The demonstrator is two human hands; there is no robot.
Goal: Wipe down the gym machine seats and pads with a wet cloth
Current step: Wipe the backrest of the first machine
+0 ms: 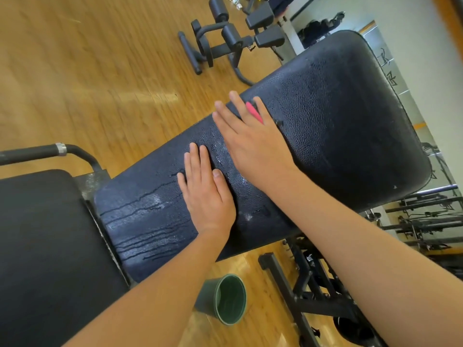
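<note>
A long black back pad (338, 116) of a gym bench runs diagonally across the view. Its lower part is wet, with water trickling in thin lines towards the seat. My left hand (205, 191) lies flat on the pad's middle with straight fingers. My right hand (253, 144) presses flat on the pad just above it. A pink strip (254, 112) shows between two of its fingers; I cannot tell what the strip is or how much of it lies under the palm. The black seat pad (45, 246) sits at the lower left.
A green bucket (230, 299) stands on the wooden floor below the pad, beside the bench's black frame (313, 284). A black handle bar (37, 152) juts out at the left. Another machine (233, 38) stands at the top, with racks (426, 221) at the right.
</note>
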